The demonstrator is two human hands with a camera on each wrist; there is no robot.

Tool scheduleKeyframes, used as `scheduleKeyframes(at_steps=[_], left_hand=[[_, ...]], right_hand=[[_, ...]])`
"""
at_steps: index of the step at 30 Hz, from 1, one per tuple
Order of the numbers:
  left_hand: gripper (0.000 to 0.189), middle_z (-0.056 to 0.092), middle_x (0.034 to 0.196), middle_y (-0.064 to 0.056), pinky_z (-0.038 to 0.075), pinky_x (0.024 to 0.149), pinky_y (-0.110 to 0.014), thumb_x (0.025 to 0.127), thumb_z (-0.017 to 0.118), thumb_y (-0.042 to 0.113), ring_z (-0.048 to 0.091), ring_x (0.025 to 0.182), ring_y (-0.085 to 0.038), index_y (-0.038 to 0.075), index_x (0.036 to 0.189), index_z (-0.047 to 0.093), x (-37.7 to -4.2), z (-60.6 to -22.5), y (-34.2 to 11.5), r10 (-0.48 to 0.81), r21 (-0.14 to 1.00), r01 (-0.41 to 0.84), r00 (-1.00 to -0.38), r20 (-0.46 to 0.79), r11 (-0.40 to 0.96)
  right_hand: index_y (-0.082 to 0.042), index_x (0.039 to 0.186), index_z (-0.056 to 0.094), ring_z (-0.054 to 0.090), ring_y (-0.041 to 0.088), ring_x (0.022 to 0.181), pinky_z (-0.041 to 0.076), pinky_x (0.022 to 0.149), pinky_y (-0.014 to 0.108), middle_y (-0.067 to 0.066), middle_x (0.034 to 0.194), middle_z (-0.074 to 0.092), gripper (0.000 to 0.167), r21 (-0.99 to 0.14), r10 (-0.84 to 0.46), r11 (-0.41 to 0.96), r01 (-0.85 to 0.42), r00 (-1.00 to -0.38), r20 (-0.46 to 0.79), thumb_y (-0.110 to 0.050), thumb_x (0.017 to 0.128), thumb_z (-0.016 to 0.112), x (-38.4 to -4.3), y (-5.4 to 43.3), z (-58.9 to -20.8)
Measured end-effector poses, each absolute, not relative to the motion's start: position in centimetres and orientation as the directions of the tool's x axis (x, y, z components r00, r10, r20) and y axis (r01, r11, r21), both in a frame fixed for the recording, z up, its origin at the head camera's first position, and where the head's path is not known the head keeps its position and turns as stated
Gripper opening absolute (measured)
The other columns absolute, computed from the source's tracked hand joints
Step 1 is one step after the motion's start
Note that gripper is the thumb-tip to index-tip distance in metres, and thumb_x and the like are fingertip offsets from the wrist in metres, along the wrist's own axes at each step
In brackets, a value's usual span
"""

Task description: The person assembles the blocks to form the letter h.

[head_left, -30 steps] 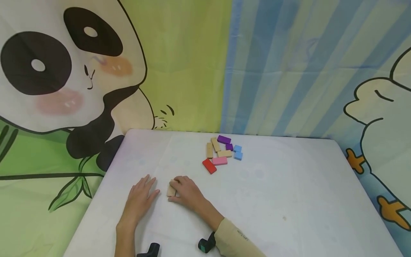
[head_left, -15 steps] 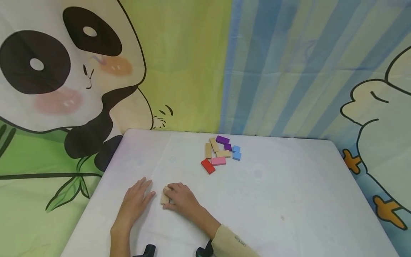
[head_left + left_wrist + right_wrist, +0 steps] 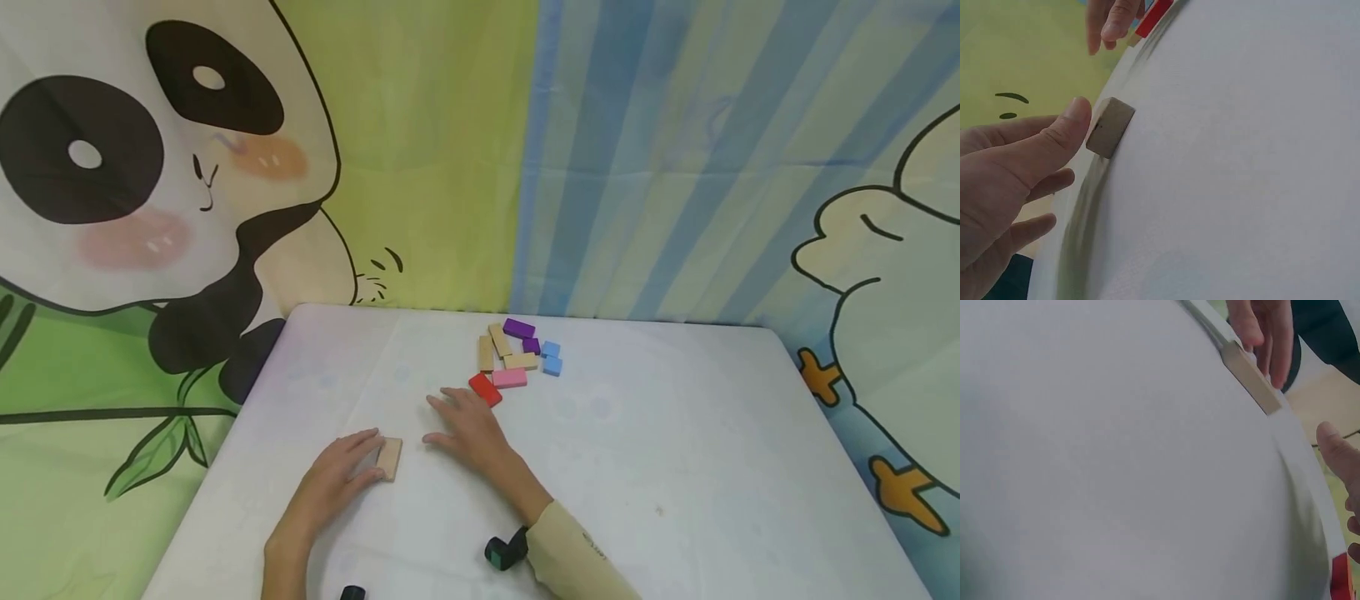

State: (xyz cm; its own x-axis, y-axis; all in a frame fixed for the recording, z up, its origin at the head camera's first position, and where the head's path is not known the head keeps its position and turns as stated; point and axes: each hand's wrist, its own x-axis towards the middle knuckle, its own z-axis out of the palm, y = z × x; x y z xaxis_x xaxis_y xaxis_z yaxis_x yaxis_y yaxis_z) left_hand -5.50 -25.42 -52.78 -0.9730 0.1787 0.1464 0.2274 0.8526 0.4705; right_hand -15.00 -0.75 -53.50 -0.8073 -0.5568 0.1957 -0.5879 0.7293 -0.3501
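A plain wooden block (image 3: 390, 460) lies on the white table (image 3: 637, 433), also visible as a light block (image 3: 1111, 128) in the left wrist view. My left hand (image 3: 333, 479) is at its left side, thumb and fingers extended, with the fingertips right at the block's edge. To the right, my right hand (image 3: 471, 429) holds nothing and has its fingers spread. Its knuckles are just below a red block (image 3: 485, 389), which is part of a group farther back. In the right wrist view the wooden block (image 3: 1252, 378) stands between the two hands.
Behind the red block are a pink block (image 3: 510, 378), several wooden blocks (image 3: 521, 361), two purple blocks (image 3: 519, 328) and two light blue blocks (image 3: 552, 367). A printed cloth (image 3: 435, 167) hangs behind the table. A black wrist device (image 3: 504, 552) sits by the right sleeve.
My right hand has let go of the wooden block and moved right and back toward the red block. My left hand has moved right to the wooden block, which was earlier carried slightly nearer.
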Motion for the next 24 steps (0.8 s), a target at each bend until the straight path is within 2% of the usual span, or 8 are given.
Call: scheduleKeyframes(at_steps=[3, 7, 10, 16, 20, 24], left_hand=[[0.057, 0.055, 0.142, 0.004, 0.043, 0.107, -0.045, 0.080, 0.077, 0.033, 0.052, 0.130, -0.024, 0.020, 0.133, 0.060, -5.3, -52.7, -25.1, 0.198, 0.479, 0.226, -0.974, 0.109, 0.848], [0.060, 0.054, 0.143, 0.005, 0.043, 0.108, -0.043, 0.078, 0.078, 0.032, 0.051, 0.132, -0.022, 0.019, 0.133, 0.060, -5.1, -52.5, -24.7, 0.196, 0.468, 0.216, -0.976, 0.093, 0.857], [0.060, 0.055, 0.143, 0.004, 0.044, 0.107, -0.043, 0.078, 0.079, 0.030, 0.052, 0.131, -0.023, 0.017, 0.133, 0.060, -5.1, -52.5, -24.5, 0.199, 0.455, 0.236, -0.972, 0.128, 0.859], [0.059, 0.055, 0.143, 0.001, 0.043, 0.107, -0.041, 0.078, 0.078, 0.028, 0.053, 0.130, -0.024, 0.014, 0.132, 0.060, -5.0, -53.2, -24.3, 0.206, 0.454, 0.267, -0.962, 0.180, 0.850], [0.058, 0.056, 0.142, -0.001, 0.042, 0.106, -0.039, 0.078, 0.078, 0.027, 0.054, 0.129, -0.024, 0.012, 0.131, 0.061, -4.8, -53.4, -24.2, 0.208, 0.449, 0.279, -0.957, 0.202, 0.849], [0.058, 0.054, 0.144, -0.001, 0.043, 0.107, -0.042, 0.080, 0.076, 0.028, 0.051, 0.132, -0.025, 0.011, 0.133, 0.059, -4.7, -53.0, -23.8, 0.177, 0.465, 0.221, -0.975, 0.137, 0.857]], right_hand=[[-0.026, 0.142, 0.050, 0.044, 0.023, 0.136, 0.044, 0.109, 0.045, 0.003, 0.147, 0.047, 0.064, -0.347, -0.480, 0.804, -0.483, -0.871, 0.101, -0.055, 0.087, 0.063, -16.7, 1.0, -53.0], [-0.024, 0.140, 0.052, 0.042, 0.027, 0.135, 0.044, 0.109, 0.047, 0.007, 0.147, 0.045, 0.062, -0.303, -0.404, 0.867, -0.396, -0.914, 0.038, -0.051, 0.086, 0.067, -17.8, 2.6, -52.8], [-0.022, 0.139, 0.054, 0.044, 0.026, 0.132, 0.045, 0.109, 0.044, 0.007, 0.144, 0.047, 0.059, -0.270, -0.405, 0.875, -0.403, -0.913, 0.049, -0.046, 0.087, 0.069, -18.0, 3.1, -52.8], [-0.013, 0.134, 0.059, 0.047, 0.025, 0.119, 0.050, 0.098, 0.036, 0.010, 0.143, 0.049, 0.050, -0.334, -0.453, 0.827, -0.453, -0.888, 0.085, -0.036, 0.091, 0.067, -17.9, 3.1, -52.7], [-0.014, 0.137, 0.056, 0.045, 0.023, 0.117, 0.053, 0.088, 0.031, 0.007, 0.145, 0.048, 0.050, -0.362, -0.463, 0.818, -0.447, -0.885, 0.046, -0.034, 0.091, 0.063, -17.8, 3.3, -52.5], [-0.014, 0.141, 0.052, 0.044, 0.024, 0.123, 0.054, 0.092, 0.033, 0.007, 0.147, 0.046, 0.054, -0.396, -0.488, 0.807, -0.437, -0.872, -0.031, -0.033, 0.091, 0.062, -17.9, 3.8, -52.1]])
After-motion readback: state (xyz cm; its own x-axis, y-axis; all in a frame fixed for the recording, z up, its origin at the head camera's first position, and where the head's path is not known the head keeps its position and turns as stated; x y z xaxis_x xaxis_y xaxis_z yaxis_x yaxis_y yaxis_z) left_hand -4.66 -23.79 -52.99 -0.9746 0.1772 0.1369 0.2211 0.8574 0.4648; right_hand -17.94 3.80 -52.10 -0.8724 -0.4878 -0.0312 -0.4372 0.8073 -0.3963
